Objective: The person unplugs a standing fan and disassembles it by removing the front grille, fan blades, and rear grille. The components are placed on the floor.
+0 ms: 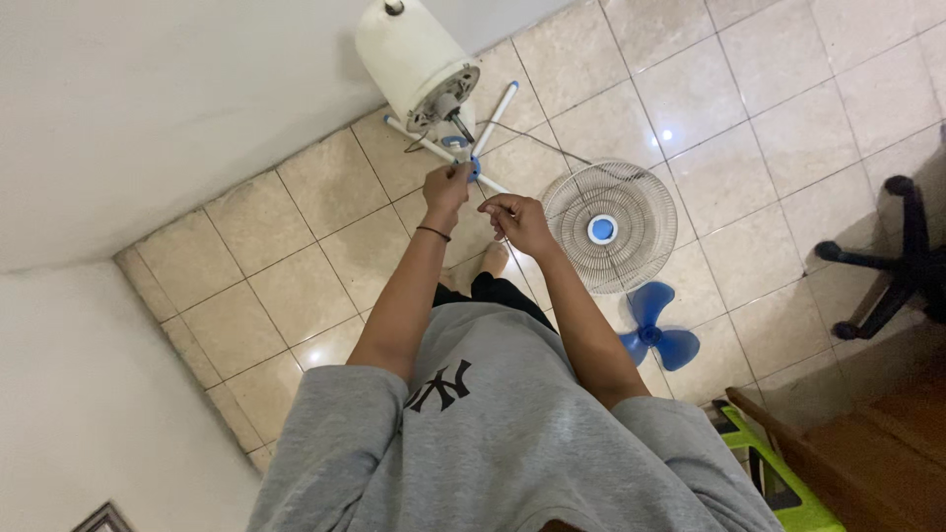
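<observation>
The beige tiled floor (778, 128) carries a white fan motor housing (414, 59) on its crossed white base legs (493, 118). Beside it lies the round wire fan guard (611, 225), then the blue fan blade (655, 335) (flat on the tiles). The left hand (446, 187) grips near the motor shaft, fingers curled shut; what they hold I cannot tell. The right hand (519, 222) pinches something thin.

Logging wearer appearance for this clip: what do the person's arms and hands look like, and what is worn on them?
Both forearms are bare below loose grey sweatshirt sleeves. The left hand has a thin dark band around its wrist. The right hand shows no gloves, rings or watch.
</observation>
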